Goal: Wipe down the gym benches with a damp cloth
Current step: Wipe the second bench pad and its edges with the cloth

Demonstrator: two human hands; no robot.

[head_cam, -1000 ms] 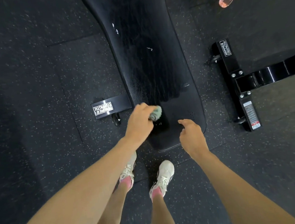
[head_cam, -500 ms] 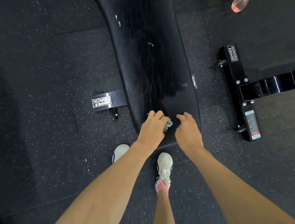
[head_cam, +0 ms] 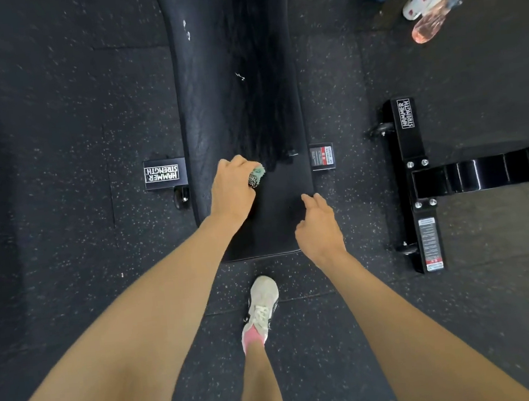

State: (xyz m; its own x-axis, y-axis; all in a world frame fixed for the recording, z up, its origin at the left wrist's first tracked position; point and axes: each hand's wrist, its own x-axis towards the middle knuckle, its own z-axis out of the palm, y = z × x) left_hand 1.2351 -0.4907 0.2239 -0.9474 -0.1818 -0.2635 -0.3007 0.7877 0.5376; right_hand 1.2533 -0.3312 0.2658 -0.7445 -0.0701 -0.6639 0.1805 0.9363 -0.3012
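The black bench pad (head_cam: 216,108) ran lengthwise above the speckled rubber floor (head_cam: 45,155), with glossy streaks down its middle. A teal cloth (head_cam: 257,175) sat on the pad toward its near end. On the floor were a white shoe (head_cam: 263,306) just off that end, a second black frame (head_cam: 415,187) to the right, and a pink bottle (head_cam: 430,22) well beyond.

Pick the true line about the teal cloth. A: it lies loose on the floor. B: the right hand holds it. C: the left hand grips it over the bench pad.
C: the left hand is curled round the teal cloth above the black bench pad, while the right hand holds nothing.
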